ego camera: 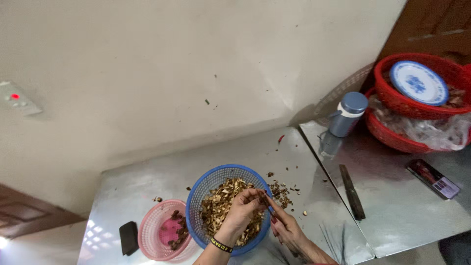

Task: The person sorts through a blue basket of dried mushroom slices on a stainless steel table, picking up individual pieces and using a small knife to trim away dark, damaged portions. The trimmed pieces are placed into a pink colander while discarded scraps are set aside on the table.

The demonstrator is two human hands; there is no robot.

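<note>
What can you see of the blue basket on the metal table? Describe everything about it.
The blue basket is round, of plastic mesh as it looks, with a solid rim. It stands upright on the shiny metal table, beside a smaller pink basket; whether they touch is unclear. It holds a heap of tan dried pieces. The left hand reaches over its right rim.

A big pale wall (171, 73) fills the back; a small switch plate (17, 98) with a red light sits on it; the shiny metal desk (402, 206) reflects light; brown wood (431, 24) shows top right.
</note>
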